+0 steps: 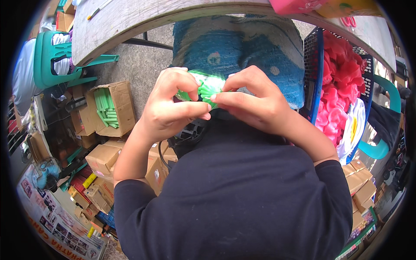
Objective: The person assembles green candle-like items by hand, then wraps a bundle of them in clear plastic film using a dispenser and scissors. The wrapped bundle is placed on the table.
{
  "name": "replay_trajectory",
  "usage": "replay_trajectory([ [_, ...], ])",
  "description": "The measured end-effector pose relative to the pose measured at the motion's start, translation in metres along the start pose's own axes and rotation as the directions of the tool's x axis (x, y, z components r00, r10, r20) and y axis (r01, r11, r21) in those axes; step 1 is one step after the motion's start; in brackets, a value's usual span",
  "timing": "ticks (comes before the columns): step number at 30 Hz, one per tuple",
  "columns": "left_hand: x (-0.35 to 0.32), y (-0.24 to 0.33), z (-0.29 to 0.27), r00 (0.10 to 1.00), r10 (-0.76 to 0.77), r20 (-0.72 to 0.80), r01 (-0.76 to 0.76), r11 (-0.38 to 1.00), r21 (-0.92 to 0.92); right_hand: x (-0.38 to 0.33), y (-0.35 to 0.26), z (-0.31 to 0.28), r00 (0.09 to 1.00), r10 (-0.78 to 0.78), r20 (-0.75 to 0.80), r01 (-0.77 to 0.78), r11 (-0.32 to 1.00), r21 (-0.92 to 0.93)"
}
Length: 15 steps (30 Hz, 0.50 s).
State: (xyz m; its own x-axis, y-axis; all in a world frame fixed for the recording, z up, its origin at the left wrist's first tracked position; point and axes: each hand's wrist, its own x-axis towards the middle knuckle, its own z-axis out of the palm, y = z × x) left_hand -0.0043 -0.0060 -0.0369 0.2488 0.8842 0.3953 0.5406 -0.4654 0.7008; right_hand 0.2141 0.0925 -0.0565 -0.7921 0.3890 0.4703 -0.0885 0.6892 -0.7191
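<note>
Both my hands are raised in front of my chest around a clear plastic pack of green candles (207, 89). My left hand (167, 102) curls around the pack's left side, thumb and forefinger closing on its near edge. On the other side, my right hand (255, 102) pinches the plastic between thumb and forefinger near the candle ends. The candles lie bunched together inside the shiny film. Part of the pack is hidden behind my fingers.
An open cardboard box (123, 108) of green candles stands at left. Past my hands is a blue patterned cloth (238, 47), below a worn tabletop (143, 19). At right, a blue crate (313, 73) holds pink petal-like pieces (340, 73). Stacked cartons (104, 158) and a teal chair (45, 60) are left.
</note>
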Motion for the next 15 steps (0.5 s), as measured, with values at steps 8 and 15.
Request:
replay_trajectory([
  [8,-0.002,-0.005,-0.004,0.999,-0.033,0.034,0.034,0.999,-0.017,0.013,0.023,-0.015,0.951,-0.283,0.126,0.303,0.934,-0.187],
  [15,-0.003,-0.007,-0.003,0.998,-0.056,0.022,0.057,0.996,-0.069,0.032,0.029,-0.021,0.903,-0.382,0.197,0.409,0.905,-0.117],
])
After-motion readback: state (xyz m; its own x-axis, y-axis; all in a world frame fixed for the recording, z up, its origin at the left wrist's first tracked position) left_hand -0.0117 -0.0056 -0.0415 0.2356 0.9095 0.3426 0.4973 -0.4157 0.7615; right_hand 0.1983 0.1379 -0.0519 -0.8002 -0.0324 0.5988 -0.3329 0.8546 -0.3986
